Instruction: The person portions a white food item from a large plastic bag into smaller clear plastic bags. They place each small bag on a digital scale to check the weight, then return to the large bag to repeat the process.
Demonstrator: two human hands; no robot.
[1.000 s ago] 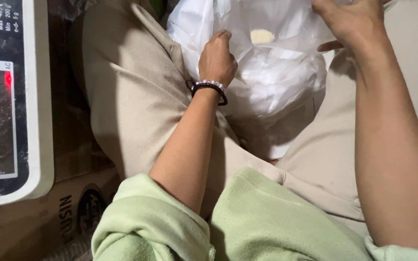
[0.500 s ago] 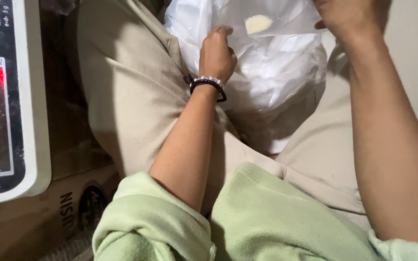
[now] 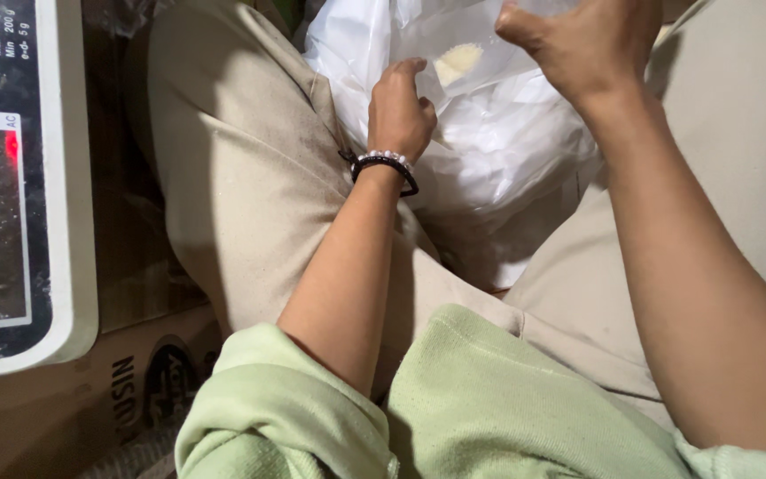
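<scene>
A small clear plastic bag (image 3: 467,40) with a little pale yellow powder or grain (image 3: 458,62) in its corner is held up between both hands over my lap. My left hand (image 3: 399,111), a beaded bracelet on its wrist, pinches the bag's lower left side. My right hand (image 3: 582,44) grips the bag's upper right edge. Under them a big white plastic bag (image 3: 507,151) lies between my thighs in beige trousers.
A white weighing scale (image 3: 19,195) with a dark platform and a red light stands at the left on a brown cardboard box (image 3: 90,390). My light green sleeves fill the bottom of the view.
Both hands have stayed on the small bag. The pale contents sit lower and more to the left in the bag than before, nearer my left hand.
</scene>
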